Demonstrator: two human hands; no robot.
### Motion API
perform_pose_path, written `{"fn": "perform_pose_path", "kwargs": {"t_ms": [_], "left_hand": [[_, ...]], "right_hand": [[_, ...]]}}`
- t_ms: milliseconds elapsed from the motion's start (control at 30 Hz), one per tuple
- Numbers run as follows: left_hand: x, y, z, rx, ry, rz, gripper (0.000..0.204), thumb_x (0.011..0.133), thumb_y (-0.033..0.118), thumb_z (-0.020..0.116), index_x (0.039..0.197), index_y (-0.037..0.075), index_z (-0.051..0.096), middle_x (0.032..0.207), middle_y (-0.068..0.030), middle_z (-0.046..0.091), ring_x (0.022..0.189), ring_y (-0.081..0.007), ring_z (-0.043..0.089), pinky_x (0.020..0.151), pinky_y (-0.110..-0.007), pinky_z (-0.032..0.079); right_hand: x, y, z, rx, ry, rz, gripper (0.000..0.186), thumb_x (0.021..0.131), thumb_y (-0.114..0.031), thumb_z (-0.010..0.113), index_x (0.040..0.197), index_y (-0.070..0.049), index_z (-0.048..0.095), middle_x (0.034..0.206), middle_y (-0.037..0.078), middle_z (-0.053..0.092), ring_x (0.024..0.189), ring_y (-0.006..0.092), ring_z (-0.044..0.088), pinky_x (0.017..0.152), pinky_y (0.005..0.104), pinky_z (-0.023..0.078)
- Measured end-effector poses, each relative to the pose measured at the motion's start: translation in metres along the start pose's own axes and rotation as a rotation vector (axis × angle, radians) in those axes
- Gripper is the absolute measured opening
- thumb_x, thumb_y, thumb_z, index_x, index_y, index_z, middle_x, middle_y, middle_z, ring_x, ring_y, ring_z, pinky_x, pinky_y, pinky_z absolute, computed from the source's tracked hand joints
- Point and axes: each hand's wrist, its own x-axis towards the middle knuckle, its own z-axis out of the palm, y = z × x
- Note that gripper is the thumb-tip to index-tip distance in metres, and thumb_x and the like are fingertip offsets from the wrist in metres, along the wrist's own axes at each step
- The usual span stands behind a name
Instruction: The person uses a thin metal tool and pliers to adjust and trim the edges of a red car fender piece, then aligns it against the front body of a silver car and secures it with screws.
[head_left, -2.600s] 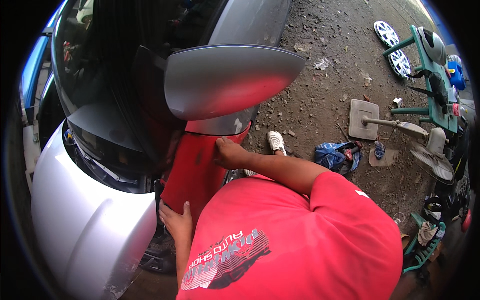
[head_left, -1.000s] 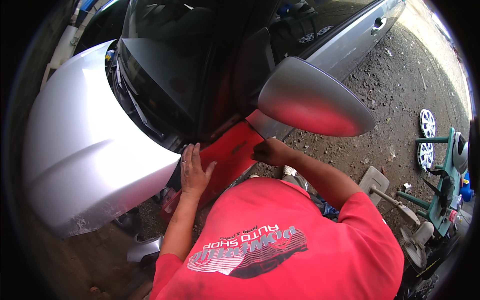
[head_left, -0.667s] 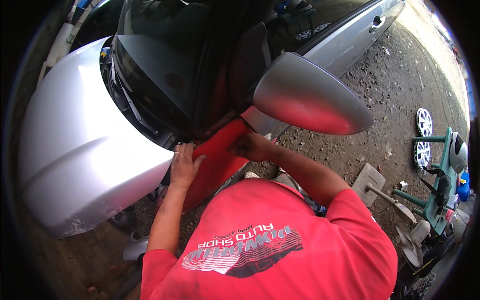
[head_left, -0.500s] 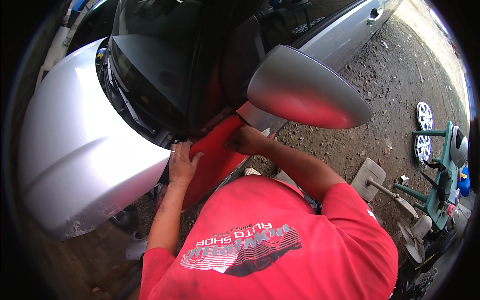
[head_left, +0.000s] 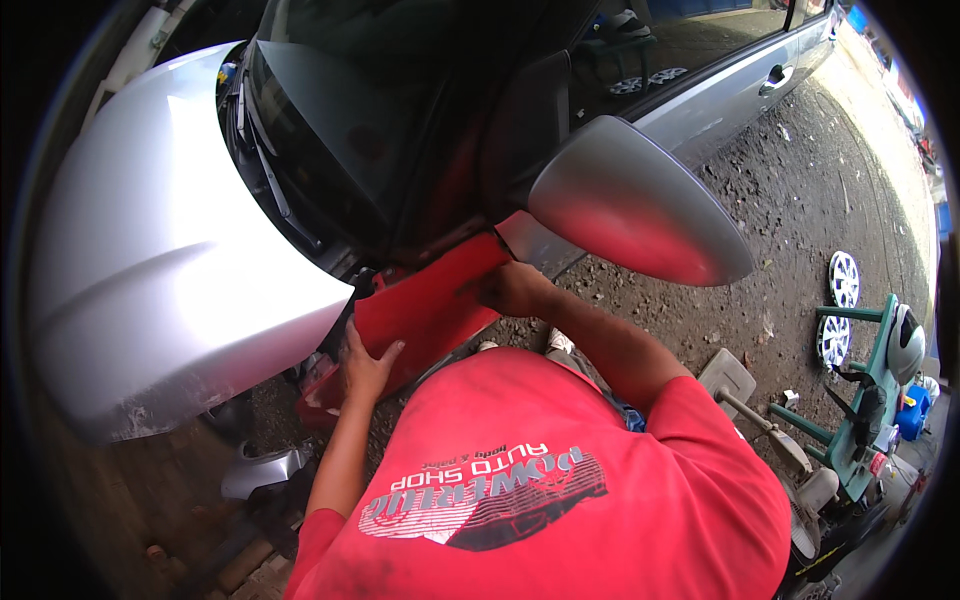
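A red car fender panel is set against the side of a silver car, between the raised-looking silver hood and the front door. My left hand grips its front part, thumb spread over the outer face and fingers partly hidden behind the edge. Against the rear part of the fender, my right hand is closed with curled fingers; whatever it may hold is hidden. Just above that hand juts the silver side mirror, reflecting red. Dark smudges mark the fender near my right fingers.
To the right, a green bench carries a grey helmet. Two wheel covers stand beside it on gravelly ground. A pedestal fan lies nearby. A silver part lies low on the left, below the hood.
My left hand has moved lower, from the fender's top edge near the hood to its front part, exposing more of the panel. The view has shifted slightly; my right hand stays at the rear part.
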Motion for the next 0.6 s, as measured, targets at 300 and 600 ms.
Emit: {"fn": "perform_pose_path", "kwargs": {"t_ms": [300, 600], "left_hand": [[0.03, -0.009, 0.024, -0.397, 0.091, -0.083, 0.047, 0.101, 0.043, 0.078, 0.094, -0.002, 0.065, 0.088, -0.0201, 0.072, 0.08, -0.0346, 0.066, 0.078, -0.046, 0.052], [0.03, -0.009, 0.021, -0.382, 0.083, -0.098, 0.048, 0.103, 0.044, 0.077, 0.098, -0.003, 0.065, 0.088, -0.0199, 0.071, 0.081, -0.0312, 0.064, 0.081, -0.045, 0.052]], "right_hand": [[0.009, 0.004, -0.002, -0.052, -0.043, 0.035, 0.029, 0.098, -0.039, 0.067, 0.118, -0.025, 0.082, 0.111, 0.012, 0.079, 0.105, 0.0357, 0.075, 0.091, 0.0498, 0.06], [0.006, 0.002, 0.0, 0.004, -0.028, 0.046, 0.037, 0.1, -0.045, 0.064, 0.103, -0.014, 0.083, 0.1, 0.015, 0.079, 0.098, 0.0403, 0.075, 0.087, 0.0519, 0.06]]}}
